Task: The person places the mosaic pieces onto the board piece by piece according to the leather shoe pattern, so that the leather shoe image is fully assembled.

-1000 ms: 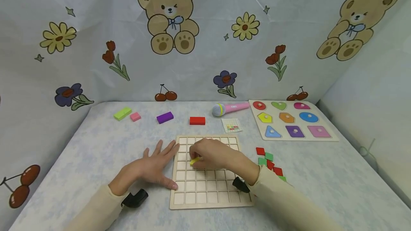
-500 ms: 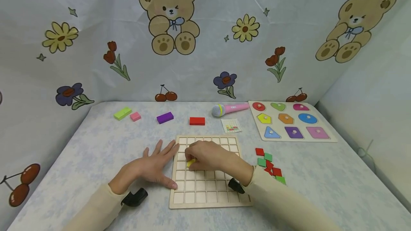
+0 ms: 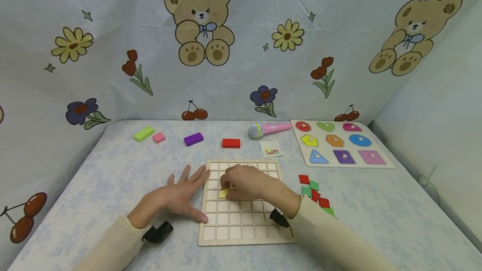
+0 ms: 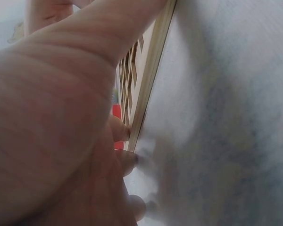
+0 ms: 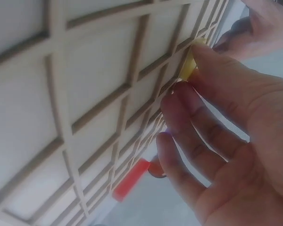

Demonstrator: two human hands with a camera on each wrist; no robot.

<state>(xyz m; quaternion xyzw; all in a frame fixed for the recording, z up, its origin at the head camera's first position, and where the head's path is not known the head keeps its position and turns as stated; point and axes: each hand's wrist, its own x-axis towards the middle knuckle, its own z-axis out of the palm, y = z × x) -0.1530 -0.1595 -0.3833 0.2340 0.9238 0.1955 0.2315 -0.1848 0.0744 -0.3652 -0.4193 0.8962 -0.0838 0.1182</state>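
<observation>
On pale blue mottled tabletop (image 3: 113,179): bear-print backdrop (image 3: 241,45).

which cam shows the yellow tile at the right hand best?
Head view: the small yellow square tile shows whole in a cell of the wooden grid board, under the right hand. Right wrist view shows only its yellow edge behind a fingertip. Left wrist view does not show it.

**What we wore**

We had long cream sleeves reaching both wrists. A small black camera unit sat strapped under each wrist. Our left hand (image 3: 177,198) and right hand (image 3: 246,183) were bare, without rings or gloves.
</observation>
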